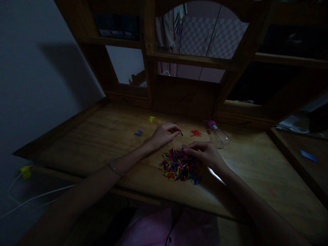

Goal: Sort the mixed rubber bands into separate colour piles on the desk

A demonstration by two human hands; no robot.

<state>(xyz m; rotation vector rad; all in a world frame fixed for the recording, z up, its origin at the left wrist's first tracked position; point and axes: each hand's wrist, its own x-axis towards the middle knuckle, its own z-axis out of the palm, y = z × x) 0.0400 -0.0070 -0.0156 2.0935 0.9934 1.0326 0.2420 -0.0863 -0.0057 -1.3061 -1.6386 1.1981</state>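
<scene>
A tangled heap of small multicoloured elastic bands (pixel 176 165) lies on the wooden desk in front of me. My left hand (pixel 165 135) is above the heap's far side, thumb and fingers pinched on a small black elastic band (pixel 181 134). At the heap's upper right edge, my right hand (pixel 202 152) has thumb and forefinger closed among the bands; a dark loop shows by its fingertips, but what they grip is too small to make out. Small separate groups lie beyond: red bands (pixel 196 133), yellow bands (pixel 151 119) and blue bands (pixel 138 133).
A clear bottle with a purple cap (pixel 212 124) lies on the desk (pixel 110 136), right of the red bands. Wooden shelving (pixel 184 92) rises along the back. A white cable with a yellow piece (pixel 25 172) hangs at the left. A blue item (pixel 309 155) lies far right.
</scene>
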